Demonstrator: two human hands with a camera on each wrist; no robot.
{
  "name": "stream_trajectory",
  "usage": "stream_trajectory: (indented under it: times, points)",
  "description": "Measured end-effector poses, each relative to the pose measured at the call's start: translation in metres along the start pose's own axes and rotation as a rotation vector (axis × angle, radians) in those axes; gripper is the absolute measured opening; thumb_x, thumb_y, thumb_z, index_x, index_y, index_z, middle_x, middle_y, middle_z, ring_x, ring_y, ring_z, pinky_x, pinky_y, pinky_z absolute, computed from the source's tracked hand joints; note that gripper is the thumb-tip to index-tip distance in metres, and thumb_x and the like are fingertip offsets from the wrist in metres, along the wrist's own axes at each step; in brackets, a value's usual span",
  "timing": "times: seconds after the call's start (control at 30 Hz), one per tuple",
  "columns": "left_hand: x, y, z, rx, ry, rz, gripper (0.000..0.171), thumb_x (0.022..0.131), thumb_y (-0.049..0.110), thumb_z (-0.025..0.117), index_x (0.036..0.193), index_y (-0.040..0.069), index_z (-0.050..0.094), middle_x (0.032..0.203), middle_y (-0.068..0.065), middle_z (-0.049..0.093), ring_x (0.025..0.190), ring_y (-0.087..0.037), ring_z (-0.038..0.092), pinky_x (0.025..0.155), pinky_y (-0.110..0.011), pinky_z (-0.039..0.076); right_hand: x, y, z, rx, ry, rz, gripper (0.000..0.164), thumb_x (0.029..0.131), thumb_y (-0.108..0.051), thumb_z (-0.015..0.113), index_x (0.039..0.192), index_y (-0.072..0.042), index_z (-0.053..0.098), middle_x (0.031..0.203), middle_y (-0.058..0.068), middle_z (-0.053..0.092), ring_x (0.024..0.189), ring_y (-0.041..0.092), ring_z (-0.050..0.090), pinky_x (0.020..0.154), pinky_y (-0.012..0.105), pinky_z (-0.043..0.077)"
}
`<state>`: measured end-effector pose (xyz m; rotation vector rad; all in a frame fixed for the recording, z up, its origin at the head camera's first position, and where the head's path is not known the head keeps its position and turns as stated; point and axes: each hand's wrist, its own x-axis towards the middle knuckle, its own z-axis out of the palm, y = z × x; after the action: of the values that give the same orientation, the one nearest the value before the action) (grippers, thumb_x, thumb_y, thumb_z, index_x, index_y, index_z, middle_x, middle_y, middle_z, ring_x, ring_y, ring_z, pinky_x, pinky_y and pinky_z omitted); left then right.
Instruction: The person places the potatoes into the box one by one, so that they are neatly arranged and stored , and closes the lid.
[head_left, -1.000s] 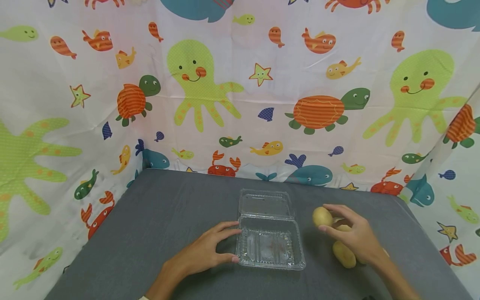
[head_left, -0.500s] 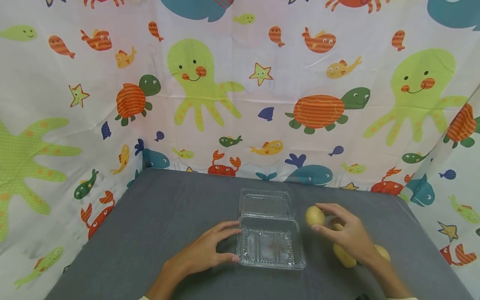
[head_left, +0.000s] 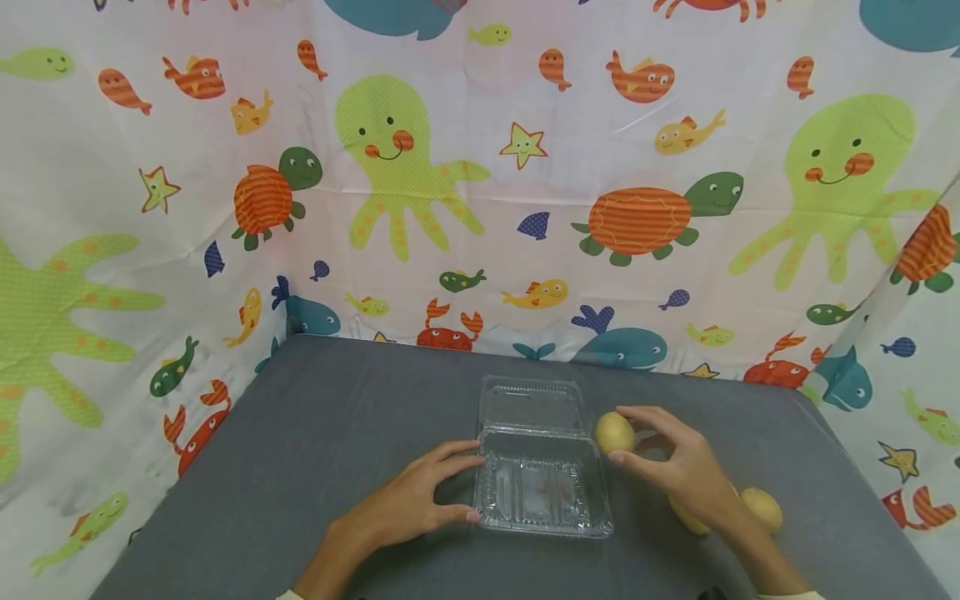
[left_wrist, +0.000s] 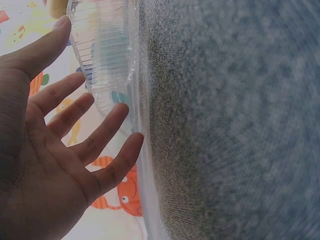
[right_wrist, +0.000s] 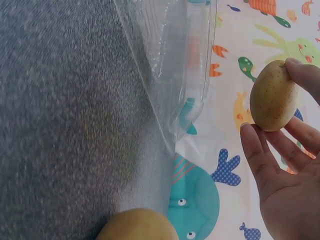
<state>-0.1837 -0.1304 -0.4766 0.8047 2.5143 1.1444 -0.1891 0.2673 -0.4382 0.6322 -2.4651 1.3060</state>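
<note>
Right hand (head_left: 686,468) holds potato (head_left: 614,434) beside clear container (head_left: 534,493).

A white sea-animal-print cloth (head_left: 480,218) hangs behind a grey tabletop (head_left: 375,408)

On the table (head_left: 360,425), the box (head_left: 542,532) sits before me, its lid (head_left: 532,406) behind it. My left hand (head_left: 420,497) is at the box's left side; my right hand (head_left: 678,458) holds a potato (head_left: 615,433) by its far right corner. Other potatoes (head_left: 761,510) lie farther right. A curtain (head_left: 480,208) hangs behind.
</note>
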Motion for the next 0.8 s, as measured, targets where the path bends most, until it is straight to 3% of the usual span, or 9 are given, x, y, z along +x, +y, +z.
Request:
stream_trajectory:
  times: [0.27,0.5,0.8]
  points:
    - [0.000,0.001,-0.001,-0.010,-0.007,-0.005,0.078,0.093,0.058,0.077,0.158,0.024,0.052,0.169,0.012,0.036,0.154,-0.026,0.039,0.117,-0.064,0.039,0.000,-0.001,0.009,0.064,-0.024,0.004,0.057,0.086,-0.005,0.089,0.138,-0.013,0.068,0.128,0.005,0.070,0.113,0.004,0.065,0.083,0.029,0.062]
    - [0.000,0.001,-0.002,-0.002,-0.010,-0.024,0.079,0.092,0.061,0.076,0.158,0.024,0.053,0.168,0.015,0.036,0.154,-0.025,0.038,0.118,-0.064,0.038,0.000,-0.001,0.017,0.095,-0.038,-0.012,0.057,0.086,-0.005,0.088,0.138,-0.015,0.068,0.129,0.004,0.069,0.114,0.007,0.065,0.085,0.026,0.061]
    - [0.000,0.002,-0.001,0.000,-0.005,-0.030,0.078,0.092,0.061,0.076,0.158,0.024,0.053,0.168,0.015,0.036,0.154,-0.025,0.038,0.119,-0.065,0.037,-0.001,-0.002,0.026,0.101,-0.098,0.017,0.053,0.090,-0.012,0.087,0.138,-0.006,0.067,0.129,0.004,0.070,0.113,0.008,0.066,0.088,0.028,0.061]
